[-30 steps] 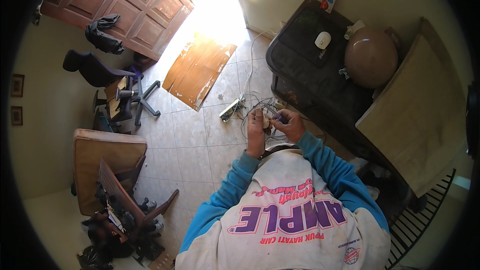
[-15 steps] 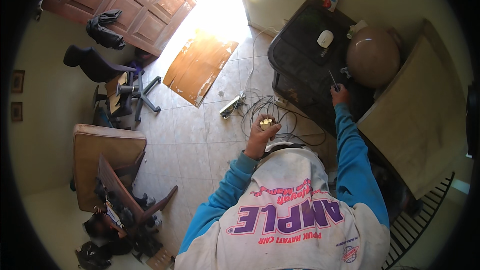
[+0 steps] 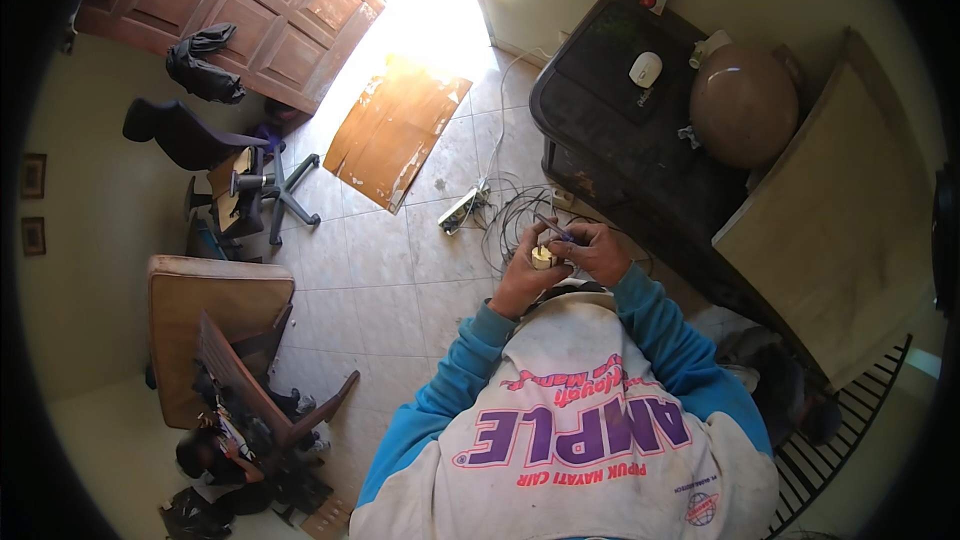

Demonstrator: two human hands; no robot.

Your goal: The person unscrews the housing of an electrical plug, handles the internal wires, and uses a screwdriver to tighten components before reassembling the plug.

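Observation:
In front of my chest, my left hand (image 3: 522, 278) is closed around a small pale yellow electrical plug (image 3: 542, 258), whose details are too small to make out. Close beside it, my right hand (image 3: 603, 256) grips a slim screwdriver (image 3: 553, 229) with a thin shaft and a dark handle. The shaft points up and left over the fingers of my left hand, just above the plug. Whether its tip touches anything is hidden. Beyond both hands, dark loose cables (image 3: 515, 208) lie coiled on the tiled floor.
A white power strip (image 3: 464, 210) lies by the cables. To the right stands a black cabinet (image 3: 610, 90) bearing a white oval device (image 3: 645, 69) and a brown rounded object (image 3: 745, 105). An office chair (image 3: 190, 135), a cushioned seat (image 3: 215, 315) and another person (image 3: 225, 460) are leftward.
My right hand has come from over the black cabinet, leftward and nearer, to meet my left hand, bringing the screwdriver to the plug. My left hand still holds the plug.

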